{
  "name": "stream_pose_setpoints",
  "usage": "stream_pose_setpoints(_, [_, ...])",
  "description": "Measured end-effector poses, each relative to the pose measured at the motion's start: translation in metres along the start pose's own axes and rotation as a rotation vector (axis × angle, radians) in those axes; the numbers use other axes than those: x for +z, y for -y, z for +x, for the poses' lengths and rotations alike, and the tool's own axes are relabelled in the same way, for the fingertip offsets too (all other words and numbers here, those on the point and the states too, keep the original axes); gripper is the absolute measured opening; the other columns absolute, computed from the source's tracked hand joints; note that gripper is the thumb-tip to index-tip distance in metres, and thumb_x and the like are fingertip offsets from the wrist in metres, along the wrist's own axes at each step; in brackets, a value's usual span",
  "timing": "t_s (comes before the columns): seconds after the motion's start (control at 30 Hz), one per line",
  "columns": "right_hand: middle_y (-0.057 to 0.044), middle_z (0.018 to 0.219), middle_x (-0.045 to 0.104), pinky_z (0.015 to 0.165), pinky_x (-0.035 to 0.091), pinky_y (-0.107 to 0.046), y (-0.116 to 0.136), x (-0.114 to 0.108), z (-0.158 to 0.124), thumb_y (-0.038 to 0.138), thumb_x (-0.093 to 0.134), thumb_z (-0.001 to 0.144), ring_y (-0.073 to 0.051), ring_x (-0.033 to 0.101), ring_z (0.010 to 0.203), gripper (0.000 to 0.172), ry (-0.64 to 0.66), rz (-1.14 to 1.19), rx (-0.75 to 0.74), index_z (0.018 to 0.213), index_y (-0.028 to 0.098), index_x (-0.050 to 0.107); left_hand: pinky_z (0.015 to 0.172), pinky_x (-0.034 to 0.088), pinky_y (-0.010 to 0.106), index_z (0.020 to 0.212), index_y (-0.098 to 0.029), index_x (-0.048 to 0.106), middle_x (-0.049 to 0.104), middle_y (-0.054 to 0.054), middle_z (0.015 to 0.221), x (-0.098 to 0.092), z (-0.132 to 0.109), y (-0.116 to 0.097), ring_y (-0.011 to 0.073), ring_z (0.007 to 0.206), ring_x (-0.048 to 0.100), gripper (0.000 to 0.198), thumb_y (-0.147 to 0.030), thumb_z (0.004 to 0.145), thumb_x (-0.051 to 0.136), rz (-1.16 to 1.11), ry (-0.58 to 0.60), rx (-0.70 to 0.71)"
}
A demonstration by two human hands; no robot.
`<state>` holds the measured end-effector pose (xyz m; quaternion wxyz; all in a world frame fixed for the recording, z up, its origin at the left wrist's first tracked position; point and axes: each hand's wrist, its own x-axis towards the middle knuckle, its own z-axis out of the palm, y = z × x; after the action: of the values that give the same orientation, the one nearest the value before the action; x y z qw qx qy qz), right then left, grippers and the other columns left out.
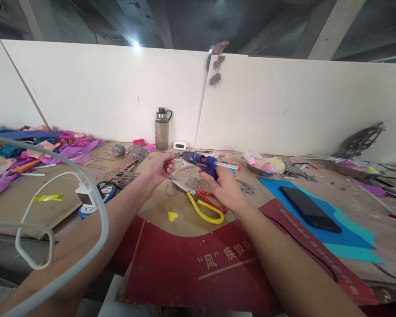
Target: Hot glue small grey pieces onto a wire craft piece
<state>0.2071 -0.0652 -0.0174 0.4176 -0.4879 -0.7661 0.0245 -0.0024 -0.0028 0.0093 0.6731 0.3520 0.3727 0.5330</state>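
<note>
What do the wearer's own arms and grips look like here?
Two bare human arms: the left forearm and right forearm show no sleeves in view. The left grip and right grip are ungloved, with no rings, watch or wristband visible. A white cable loops across in front of the left forearm.

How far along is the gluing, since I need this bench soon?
Done: a yellow heart lies cut out on the cardboard, with the scissors set down beside it. In hand: the right hand grips the glue gun, its nozzle at the left hand; what that hand pinches is too small to tell. Left: the heart looks loose, unglued.
</note>
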Motion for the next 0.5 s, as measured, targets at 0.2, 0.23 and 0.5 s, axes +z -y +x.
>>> stream_pose_setpoints(0.2, [-0.011, 0.091, 0.069, 0.073, 0.046, -0.036, -0.0002, 0.0003, 0.0009, 0.042, 0.045, 0.092, -0.025, 0.062, 0.083, 0.031, 0.006, 0.006, 0.006, 0.101, 0.017, 0.062, 0.032, 0.032, 0.009, 0.061, -0.012, 0.052, 0.051, -0.001, 0.051, -0.0002, 0.0004, -0.0006, 0.0019, 0.036, 0.042, 0.017, -0.008, 0.077, 0.055, -0.014, 0.007, -0.009])
stream_pose_setpoints(0.23, [-0.011, 0.092, 0.069, 0.073, 0.046, -0.036, -0.0002, 0.0006, 0.0009, 0.042, 0.045, 0.092, -0.025, 0.062, 0.084, 0.032, 0.012, 0.003, 0.006, 0.100, 0.017, 0.062, 0.032, 0.032, 0.010, 0.061, -0.011, 0.052, 0.052, -0.001, 0.051, 0.0000, 0.0002, -0.0006, 0.0018, 0.036, 0.042, 0.017, -0.008, 0.078, 0.055, -0.014, 0.009, -0.009])
stream_pose_setpoints(0.5, [-0.010, 0.094, 0.069, 0.073, 0.047, -0.036, 0.0008, 0.0010, -0.0016, 0.041, 0.044, 0.092, -0.025, 0.062, 0.084, 0.030, 0.023, -0.023, -0.033, 0.104, 0.019, 0.060, 0.032, 0.032, 0.010, 0.061, -0.011, 0.053, 0.052, -0.002, 0.052, 0.0012, -0.0019, 0.0002, 0.0016, 0.036, 0.043, 0.016, -0.008, 0.076, 0.056, 0.000, 0.010, -0.004])
